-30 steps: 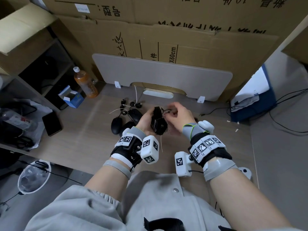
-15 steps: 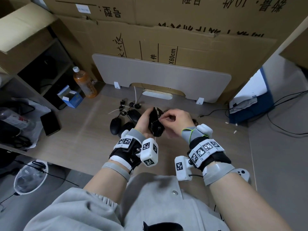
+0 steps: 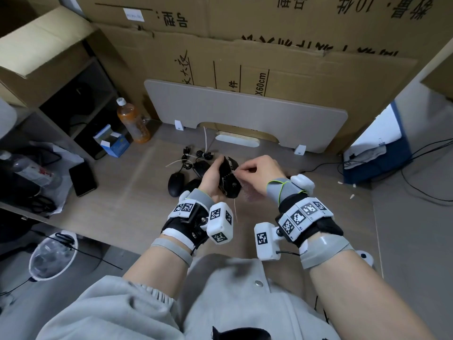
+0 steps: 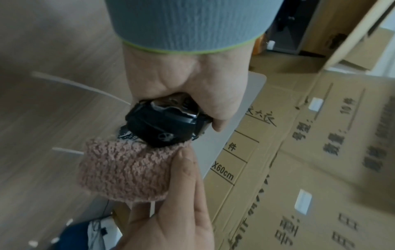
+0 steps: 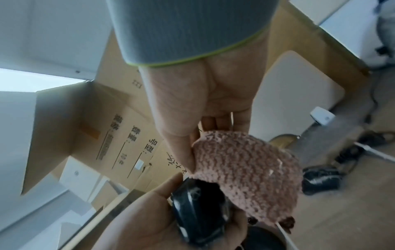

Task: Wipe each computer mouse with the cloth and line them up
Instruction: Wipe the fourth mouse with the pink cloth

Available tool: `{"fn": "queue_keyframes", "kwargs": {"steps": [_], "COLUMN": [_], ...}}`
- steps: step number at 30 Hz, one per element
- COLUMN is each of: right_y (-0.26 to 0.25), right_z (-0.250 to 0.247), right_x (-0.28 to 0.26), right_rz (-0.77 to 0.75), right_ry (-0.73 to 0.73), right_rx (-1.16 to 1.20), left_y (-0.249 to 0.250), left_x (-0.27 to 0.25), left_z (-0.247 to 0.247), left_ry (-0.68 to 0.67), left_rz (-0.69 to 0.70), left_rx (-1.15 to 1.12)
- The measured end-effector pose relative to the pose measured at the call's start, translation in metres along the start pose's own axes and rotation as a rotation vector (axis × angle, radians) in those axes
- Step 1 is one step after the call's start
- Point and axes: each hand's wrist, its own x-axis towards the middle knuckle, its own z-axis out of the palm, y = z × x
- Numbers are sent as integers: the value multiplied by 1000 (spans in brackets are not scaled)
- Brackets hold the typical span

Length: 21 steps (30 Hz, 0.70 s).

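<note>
Above the wooden desk (image 3: 127, 197), the left hand (image 3: 210, 179) grips a glossy black computer mouse (image 3: 229, 179); the right hand (image 3: 259, 171) pinches a fuzzy pink knitted cloth (image 4: 126, 170) against it.

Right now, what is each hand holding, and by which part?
The left hand grips a black mouse around its sides, lifted off the desk. The right hand pinches a pink cloth by its edge, against the mouse.

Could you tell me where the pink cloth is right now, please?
The pink cloth is pinched in the right hand, pressed against the black mouse that the left hand holds above the desk, centre of the head view.
</note>
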Motion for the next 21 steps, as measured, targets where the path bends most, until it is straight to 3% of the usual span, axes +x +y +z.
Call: {"fn": "queue_keyframes", "kwargs": {"steps": [4,8,12,14,17,21], "right_y": [7,2,3,15,24,11], "right_z": [-2,-11,-8,4,-4,-27], "right_x": [0,2,2,-2,0,7], "right_rz": [56,41,122,165,175,23], "right_ry": [-63,-59,-113,-122,11,165], "right_rx": [157,-79,-410,-359,-217,146], "left_y": [-1,-7,3,16,23,9], "left_x": [-2,-3,-8,-8,-11,-9], "left_z": [3,6,16,20,22,25], "left_ry": [24,58,57,35,-8,-58], "left_rz": [27,81,82,106,117,50], "left_rx": [24,38,-42,-35,28,7]}}
